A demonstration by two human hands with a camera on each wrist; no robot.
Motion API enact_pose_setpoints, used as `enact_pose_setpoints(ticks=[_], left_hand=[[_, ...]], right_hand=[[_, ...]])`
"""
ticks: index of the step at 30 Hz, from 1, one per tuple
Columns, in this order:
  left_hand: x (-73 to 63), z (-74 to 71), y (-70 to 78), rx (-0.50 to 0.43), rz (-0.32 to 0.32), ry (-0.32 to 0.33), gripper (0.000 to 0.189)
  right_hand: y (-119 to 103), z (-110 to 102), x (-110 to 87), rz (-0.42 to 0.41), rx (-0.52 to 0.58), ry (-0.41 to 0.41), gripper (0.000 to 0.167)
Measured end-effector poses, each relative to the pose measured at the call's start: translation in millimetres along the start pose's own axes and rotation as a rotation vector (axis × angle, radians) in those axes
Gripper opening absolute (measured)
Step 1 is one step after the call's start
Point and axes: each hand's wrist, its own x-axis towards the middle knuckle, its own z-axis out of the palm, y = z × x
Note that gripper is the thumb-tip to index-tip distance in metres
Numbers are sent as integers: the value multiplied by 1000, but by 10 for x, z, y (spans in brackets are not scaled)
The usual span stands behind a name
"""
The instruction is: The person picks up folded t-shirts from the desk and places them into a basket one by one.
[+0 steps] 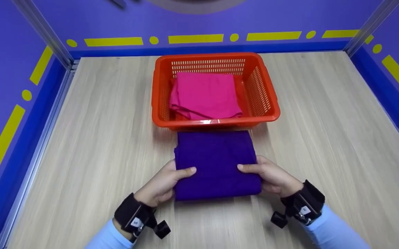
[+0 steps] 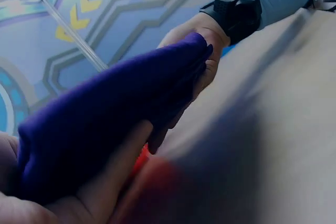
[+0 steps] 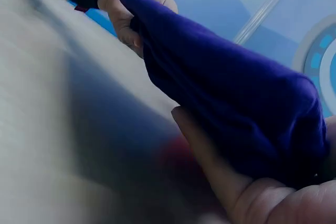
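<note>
A folded purple cloth (image 1: 216,159) is held by its two sides above the table, just in front of the basket. My left hand (image 1: 166,181) grips its left side, thumb on top and fingers underneath. On the opposite side my right hand (image 1: 272,174) grips it the same way. Both wrist views show the purple cloth (image 2: 115,98) raised off the tabletop, with fingers spread under it. A folded pink cloth (image 1: 206,95) lies inside the red plastic basket (image 1: 216,123), towards its left.
The wooden tabletop (image 1: 99,138) extends on both sides of the basket. Blue panels with yellow marks, including the back wall (image 1: 196,24), enclose the left, back and right. Each wrist wears a black strap (image 1: 133,216) with a small camera.
</note>
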Motion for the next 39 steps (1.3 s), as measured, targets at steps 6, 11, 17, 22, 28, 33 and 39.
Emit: enact_pose_setpoints(ticks=[6, 11, 17, 22, 28, 33, 39], left_hand=[[-118, 104, 204, -5, 27, -50, 52], [-165, 190, 390, 28, 81, -68, 52], [-122, 233, 647, 28, 160, -85, 54], [9, 222, 825, 16, 204, -22, 61], [171, 204, 976, -57, 249, 49, 68], [297, 195, 1098, -25, 298, 116, 71], [543, 166, 1293, 47, 401, 239, 73]], right_hand=[[-209, 102, -165, -17, 2, -59, 26], [-407, 160, -255, -60, -5, -110, 28], [-661, 201, -221, -137, -14, -133, 35], [-884, 215, -84, -179, 30, -103, 27], [-1114, 227, 91, -200, 75, -14, 38], [-1304, 198, 242, -164, 76, -15, 49], [-1573, 183, 447, -189, 93, -28, 60]])
